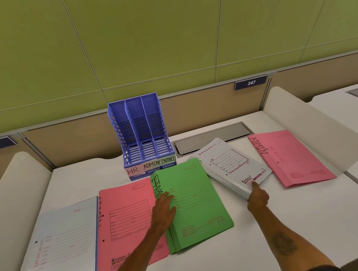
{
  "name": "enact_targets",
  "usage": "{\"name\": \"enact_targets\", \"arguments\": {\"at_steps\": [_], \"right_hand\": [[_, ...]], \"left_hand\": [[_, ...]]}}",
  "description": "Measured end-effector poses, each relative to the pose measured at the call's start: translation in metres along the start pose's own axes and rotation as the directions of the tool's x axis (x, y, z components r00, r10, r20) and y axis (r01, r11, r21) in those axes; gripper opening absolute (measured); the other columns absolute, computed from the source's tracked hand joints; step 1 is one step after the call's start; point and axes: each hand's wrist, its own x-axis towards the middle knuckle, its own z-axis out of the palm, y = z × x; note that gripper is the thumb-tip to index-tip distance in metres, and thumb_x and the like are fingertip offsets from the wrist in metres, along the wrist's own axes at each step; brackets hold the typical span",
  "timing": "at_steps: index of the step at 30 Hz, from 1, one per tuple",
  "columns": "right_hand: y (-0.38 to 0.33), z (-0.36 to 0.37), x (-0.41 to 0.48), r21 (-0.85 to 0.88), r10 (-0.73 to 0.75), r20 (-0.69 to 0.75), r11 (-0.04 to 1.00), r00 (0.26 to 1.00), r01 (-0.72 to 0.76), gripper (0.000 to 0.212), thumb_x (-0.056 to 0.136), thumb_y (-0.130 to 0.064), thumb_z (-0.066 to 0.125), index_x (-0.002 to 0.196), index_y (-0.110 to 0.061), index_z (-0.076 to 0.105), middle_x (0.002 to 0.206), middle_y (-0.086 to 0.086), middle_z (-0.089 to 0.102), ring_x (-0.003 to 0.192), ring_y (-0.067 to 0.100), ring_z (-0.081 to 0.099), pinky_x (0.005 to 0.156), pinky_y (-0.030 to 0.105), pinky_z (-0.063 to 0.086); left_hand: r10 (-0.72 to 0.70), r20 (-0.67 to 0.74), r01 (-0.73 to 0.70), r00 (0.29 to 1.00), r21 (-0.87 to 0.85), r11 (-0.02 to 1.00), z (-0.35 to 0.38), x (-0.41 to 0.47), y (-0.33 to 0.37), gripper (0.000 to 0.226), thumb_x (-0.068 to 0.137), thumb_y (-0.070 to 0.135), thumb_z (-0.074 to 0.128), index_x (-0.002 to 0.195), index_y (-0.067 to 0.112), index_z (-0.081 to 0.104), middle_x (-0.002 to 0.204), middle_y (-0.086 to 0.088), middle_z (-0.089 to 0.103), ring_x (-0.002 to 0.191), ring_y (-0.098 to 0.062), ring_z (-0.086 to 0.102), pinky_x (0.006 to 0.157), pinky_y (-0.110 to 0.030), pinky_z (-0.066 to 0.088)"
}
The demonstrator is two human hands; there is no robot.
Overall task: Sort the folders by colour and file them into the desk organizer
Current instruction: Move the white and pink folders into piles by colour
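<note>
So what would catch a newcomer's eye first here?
Probably the blue desk organizer standing empty at the back, its slots labelled HR, ADMIN and FINANCE. In front, folders lie spread over the white desk: the left hand rests on a green folder, the right hand touches a white one.

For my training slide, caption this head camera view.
Left hand on green folder, right hand touching white folder, before empty organizer.

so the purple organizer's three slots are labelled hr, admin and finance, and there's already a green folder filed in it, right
Not quite. The head view shows all three slots of the purple plastic organizer empty; the green paper folder lies flat on the white desk. The labels are right.
</note>
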Motion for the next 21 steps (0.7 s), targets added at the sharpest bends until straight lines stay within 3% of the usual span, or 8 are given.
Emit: {"name": "enact_targets", "arguments": {"at_steps": [3, 5, 7, 10, 13, 18, 21], "right_hand": [[0.002, -0.003, 0.000, 0.158, 0.034, 0.007, 0.987, 0.999, -0.035, 0.046, 0.091, -0.023, 0.068, 0.126, 0.005, 0.058, 0.119, 0.020, 0.062, 0.104, 0.033, 0.060, 0.099, 0.046, 0.051], [0.001, -0.004, 0.001, 0.247, 0.064, 0.037, 0.966, 0.997, -0.071, 0.043, 0.088, -0.015, 0.071, 0.123, 0.006, 0.058, 0.126, 0.021, 0.062, 0.105, 0.032, 0.061, 0.100, 0.047, 0.051], [0.000, -0.004, 0.001, 0.346, 0.076, 0.138, 0.930, 0.987, -0.120, 0.032, 0.088, -0.007, 0.069, 0.117, 0.002, 0.059, 0.128, 0.021, 0.063, 0.108, 0.034, 0.064, 0.103, 0.049, 0.049], [-0.006, -0.002, -0.004, 0.414, 0.060, 0.300, 0.891, 0.952, -0.187, 0.036, 0.091, 0.000, 0.063, 0.126, -0.005, 0.056, 0.127, 0.015, 0.063, 0.086, 0.025, 0.064, 0.103, 0.047, 0.047], [-0.012, 0.001, -0.005, 0.412, 0.017, 0.334, 0.897, 0.942, -0.162, 0.045, 0.094, 0.001, 0.058, 0.137, -0.008, 0.050, 0.139, 0.014, 0.057, 0.105, 0.027, 0.059, 0.106, 0.049, 0.045], [-0.021, 0.006, -0.007, 0.526, -0.078, 0.300, 0.845, 0.951, -0.097, 0.050, 0.096, 0.002, 0.051, 0.143, -0.012, 0.048, 0.142, 0.011, 0.055, 0.129, 0.031, 0.054, 0.110, 0.044, 0.043], [-0.025, 0.007, -0.007, 0.588, -0.116, 0.308, 0.804, 0.944, -0.093, 0.049, 0.097, -0.001, 0.051, 0.143, -0.014, 0.048, 0.143, 0.011, 0.055, 0.133, 0.033, 0.051, 0.113, 0.051, 0.039]], "left_hand": [[0.005, 0.003, -0.005, 1.000, 0.017, 1.000, -0.001, 0.001, 0.004, 0.052, 0.096, 0.024, 0.055, 0.146, 0.020, 0.041, 0.159, 0.001, 0.026, 0.147, -0.020, 0.024, 0.121, -0.043, 0.027], [0.002, 0.022, -0.003, 1.000, 0.037, 0.999, 0.000, 0.001, 0.005, 0.052, 0.097, 0.025, 0.054, 0.147, 0.020, 0.041, 0.160, 0.001, 0.025, 0.148, -0.020, 0.023, 0.121, -0.044, 0.027], [-0.006, 0.040, 0.003, 0.999, 0.066, 0.998, 0.001, 0.000, 0.006, 0.052, 0.097, 0.026, 0.054, 0.147, 0.021, 0.041, 0.160, 0.002, 0.025, 0.148, -0.020, 0.022, 0.121, -0.043, 0.027], [-0.012, 0.051, 0.007, 0.999, 0.098, 0.995, 0.002, -0.002, 0.005, 0.052, 0.097, 0.028, 0.054, 0.147, 0.022, 0.041, 0.160, 0.002, 0.025, 0.148, -0.020, 0.022, 0.120, -0.043, 0.027], [-0.027, 0.062, 0.020, 0.998, 0.116, 0.993, 0.001, -0.003, 0.007, 0.053, 0.097, 0.029, 0.054, 0.147, 0.023, 0.040, 0.160, 0.002, 0.024, 0.149, -0.021, 0.020, 0.121, -0.044, 0.026], [-0.051, 0.084, 0.039, 0.995, 0.141, 0.989, 0.000, -0.005, 0.010, 0.054, 0.096, 0.029, 0.055, 0.147, 0.023, 0.039, 0.160, 0.002, 0.023, 0.149, -0.021, 0.019, 0.120, -0.046, 0.026], [-0.062, 0.071, 0.051, 0.996, 0.139, 0.989, -0.001, -0.005, 0.013, 0.052, 0.096, 0.029, 0.055, 0.146, 0.024, 0.041, 0.160, 0.001, 0.024, 0.149, -0.021, 0.019, 0.121, -0.046, 0.024]]}}
